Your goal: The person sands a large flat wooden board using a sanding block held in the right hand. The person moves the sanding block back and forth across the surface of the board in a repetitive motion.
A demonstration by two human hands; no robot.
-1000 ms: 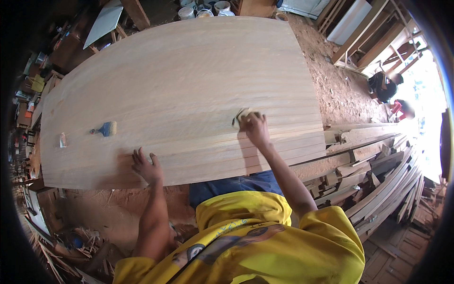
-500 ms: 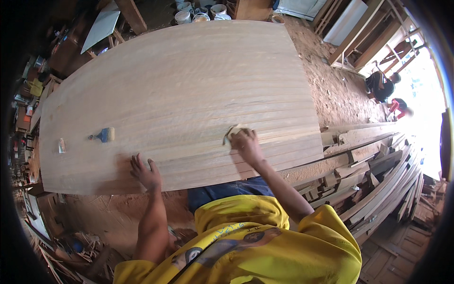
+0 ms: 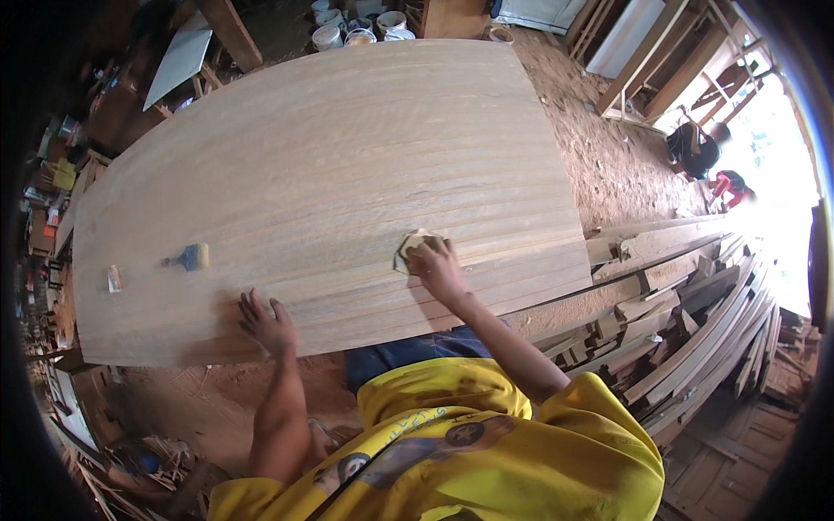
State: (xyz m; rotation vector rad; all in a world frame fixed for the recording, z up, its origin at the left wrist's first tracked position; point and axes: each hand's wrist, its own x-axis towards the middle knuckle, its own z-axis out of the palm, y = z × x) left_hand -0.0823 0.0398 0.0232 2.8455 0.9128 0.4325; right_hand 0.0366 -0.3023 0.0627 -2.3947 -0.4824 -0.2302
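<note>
A large pale wooden panel [image 3: 347, 148] with long grain lines lies flat in front of me. My right hand [image 3: 440, 269] presses a folded piece of sandpaper [image 3: 412, 241], cream on one side with a darker edge, onto its near right part. The fingers wrap over the sheet and hide much of it. Near the front edge, my left hand [image 3: 271, 323] rests on the wood with fingers spread, holding nothing. A wide brush [image 3: 195, 257] with a blue handle lies on the panel further left. Beyond it, close to the left end, is a small light scrap [image 3: 114, 278].
Stacked planks and offcuts [image 3: 643, 321] fill the ground at right. White buckets [image 3: 327, 37] stand past the far edge. Two people [image 3: 692, 148] crouch near the bright opening at far right. Wood scraps [image 3: 165, 464] lie at lower left, beside bare earth.
My right hand has slid a little to the left along the panel with the sandpaper. The left hand stays in about the same place. The view has shifted slightly.
</note>
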